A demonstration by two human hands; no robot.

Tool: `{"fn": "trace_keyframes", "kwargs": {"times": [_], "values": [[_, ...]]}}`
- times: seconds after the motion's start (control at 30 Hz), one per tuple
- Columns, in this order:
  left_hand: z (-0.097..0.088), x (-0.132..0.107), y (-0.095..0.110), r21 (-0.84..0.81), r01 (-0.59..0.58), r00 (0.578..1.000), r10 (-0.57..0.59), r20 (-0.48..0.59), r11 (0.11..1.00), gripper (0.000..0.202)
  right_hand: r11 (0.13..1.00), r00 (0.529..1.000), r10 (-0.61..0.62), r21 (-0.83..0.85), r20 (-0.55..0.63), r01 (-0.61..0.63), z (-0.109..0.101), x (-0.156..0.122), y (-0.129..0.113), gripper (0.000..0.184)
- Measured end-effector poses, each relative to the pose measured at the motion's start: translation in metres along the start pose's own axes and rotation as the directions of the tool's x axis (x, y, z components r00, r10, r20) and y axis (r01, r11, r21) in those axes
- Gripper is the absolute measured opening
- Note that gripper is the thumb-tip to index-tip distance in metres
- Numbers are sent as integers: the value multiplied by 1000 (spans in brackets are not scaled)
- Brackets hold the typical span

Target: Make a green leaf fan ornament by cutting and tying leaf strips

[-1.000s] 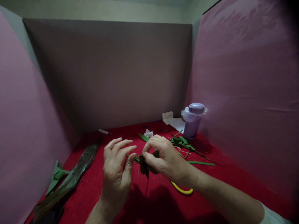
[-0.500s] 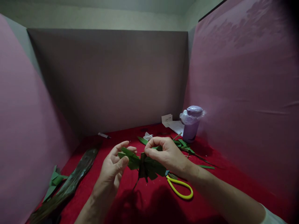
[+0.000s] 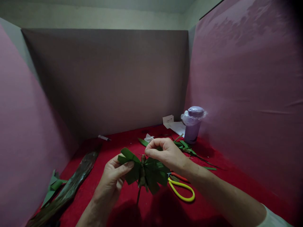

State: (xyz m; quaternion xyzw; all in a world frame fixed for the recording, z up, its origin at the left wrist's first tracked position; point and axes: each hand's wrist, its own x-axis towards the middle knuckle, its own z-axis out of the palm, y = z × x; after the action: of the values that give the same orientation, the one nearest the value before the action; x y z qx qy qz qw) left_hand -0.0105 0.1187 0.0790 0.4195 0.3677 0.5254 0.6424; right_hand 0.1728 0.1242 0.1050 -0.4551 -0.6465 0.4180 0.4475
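A butterfly made of green leaves (image 3: 154, 172) with a brown wrapped body is held up above the red cloth. My left hand (image 3: 111, 176) pinches its left wing, thumb on the near face and fingers behind. At the top of the body, my right hand (image 3: 167, 154) has thumb and forefinger pressed together. A thin, pale strand shows by those fingertips, but what they hold is too small to make out. A thin stem hangs from the body's lower end. Scissors with yellow and red handles (image 3: 182, 192) lie under my right forearm, their blades mostly hidden.
Green leaf scraps (image 3: 186, 146) lie behind my right hand, near a purple bottle wrapped in plastic (image 3: 193, 129) and white papers (image 3: 177, 127). A crumpled tissue (image 3: 148, 138) and a pen-like tube (image 3: 104, 137) lie farther back. Leftward are a long dark strip (image 3: 78, 179) and a folded green leaf (image 3: 54, 186).
My left hand has closed from loosely spread fingers onto the left wing. The butterfly has turned its face towards me, showing wings and body more fully. My right fingers stay pinched near its top.
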Motion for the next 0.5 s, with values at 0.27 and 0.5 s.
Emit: {"fn": "trace_keyframes", "kwargs": {"times": [0.27, 0.5], "values": [[5, -3, 1, -18, 13, 1000, -13, -11, 1000, 13, 998, 996, -62, -17, -69, 61, -5, 2, -1, 15], [5, -2, 4, -10, 53, 998, -53, -28, 999, 17, 898, 912, -382, -291, -149, 329, -7, -4, -6, 15]]}}
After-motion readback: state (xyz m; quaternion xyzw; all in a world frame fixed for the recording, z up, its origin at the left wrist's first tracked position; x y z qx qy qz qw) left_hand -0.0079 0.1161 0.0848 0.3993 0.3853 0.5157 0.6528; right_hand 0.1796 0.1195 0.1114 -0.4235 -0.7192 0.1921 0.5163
